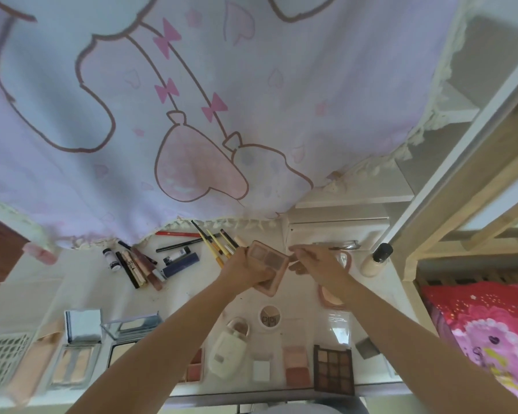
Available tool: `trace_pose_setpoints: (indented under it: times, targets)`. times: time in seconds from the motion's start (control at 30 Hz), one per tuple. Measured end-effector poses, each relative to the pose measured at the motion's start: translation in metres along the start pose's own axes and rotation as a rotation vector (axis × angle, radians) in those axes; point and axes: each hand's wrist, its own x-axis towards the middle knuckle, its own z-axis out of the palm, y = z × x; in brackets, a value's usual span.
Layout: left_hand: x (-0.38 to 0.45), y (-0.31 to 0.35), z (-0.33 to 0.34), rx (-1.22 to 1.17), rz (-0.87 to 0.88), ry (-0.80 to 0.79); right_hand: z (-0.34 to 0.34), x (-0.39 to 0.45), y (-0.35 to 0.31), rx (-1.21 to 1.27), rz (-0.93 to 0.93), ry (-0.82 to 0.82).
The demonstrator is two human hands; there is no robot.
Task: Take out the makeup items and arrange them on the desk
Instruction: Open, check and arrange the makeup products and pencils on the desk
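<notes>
My left hand (245, 268) grips a small pink eyeshadow palette (266, 256) with brown pans, held above the white desk (192, 294). My right hand (314, 261) is beside it and pinches the palette's thin clear lid (292, 255) at its right edge. Laid out on the desk are tubes and pencils (141, 264), yellow brushes (219, 243), a dark nine-pan palette (334, 369), a blush palette (296, 366), a round compact (269, 318) and mirrored powder compacts (78, 348).
A pastel curtain (192, 115) hangs over the desk's back edge. A foundation bottle (374, 261) stands at the right by a wooden bed frame (461, 180). A white basket (3, 360) sits at the left. A cream bottle (228, 351) lies near the front.
</notes>
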Motion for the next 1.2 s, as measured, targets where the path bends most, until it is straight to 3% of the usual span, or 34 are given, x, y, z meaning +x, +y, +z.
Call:
trace_pose_setpoints:
  times: [0.07,0.2,0.4,0.5,0.63,0.73,0.83,1.03,1.13,1.2]
  targets:
    - [-0.005,0.008,0.003,-0.026,0.046,-0.035,0.000,-0.002,-0.003,0.134,0.063,0.004]
    - [-0.009,0.017,0.004,-0.293,0.134,-0.183,-0.019,-0.011,-0.015,0.395,0.107,0.112]
    - [-0.013,0.031,0.001,-0.508,0.188,0.028,-0.042,-0.020,-0.039,0.617,0.177,0.001]
    - [-0.020,0.037,-0.004,-0.567,0.258,-0.030,-0.046,-0.019,-0.046,0.699,0.163,0.064]
    - [-0.025,0.044,-0.020,-0.892,0.172,-0.287,-0.055,-0.022,-0.055,0.667,0.102,0.092]
    - [-0.030,0.050,-0.029,-0.702,0.106,-0.352,-0.057,-0.023,-0.064,0.506,0.061,0.054]
    - [-0.031,0.055,-0.031,-0.583,0.123,-0.354,-0.052,-0.021,-0.074,0.392,0.022,0.054]
    - [-0.030,0.059,-0.023,-0.835,0.120,-0.140,-0.041,-0.021,-0.077,0.305,-0.010,0.045]
    - [-0.033,0.061,-0.027,-0.796,0.121,-0.207,-0.045,-0.019,-0.077,0.369,-0.042,0.107]
    - [-0.033,0.061,-0.035,-0.782,0.105,-0.267,-0.051,-0.016,-0.076,0.435,-0.013,0.061]
